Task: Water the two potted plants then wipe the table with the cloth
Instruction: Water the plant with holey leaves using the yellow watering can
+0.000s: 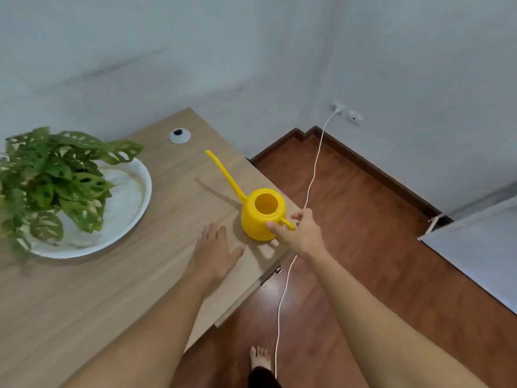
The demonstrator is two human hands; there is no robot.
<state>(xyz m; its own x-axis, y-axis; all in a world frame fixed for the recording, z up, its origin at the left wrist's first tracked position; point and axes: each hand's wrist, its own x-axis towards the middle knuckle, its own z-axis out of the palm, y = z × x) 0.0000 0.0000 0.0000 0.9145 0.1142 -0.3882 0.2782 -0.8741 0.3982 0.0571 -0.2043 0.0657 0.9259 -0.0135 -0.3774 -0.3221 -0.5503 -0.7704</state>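
Observation:
A yellow watering can (258, 217) with a long thin spout stands upright near the right edge of the wooden table (112, 289), spout pointing to the far left. My right hand (299, 233) is at its handle, thumb and fingers around it. My left hand (215, 250) lies flat on the table just left of the can, fingers spread, holding nothing. A green leafy plant (53, 177) sits in a wide white dish (131, 208) at the left. Only this one plant shows, and no cloth is in view.
A round white cable grommet (180, 135) sits in the table's far corner. A white cable (307, 191) runs from a wall socket (338, 107) down across the brown wooden floor (377, 233). My bare foot (260, 358) stands beside the table. A grey panel (481, 247) lies at the right.

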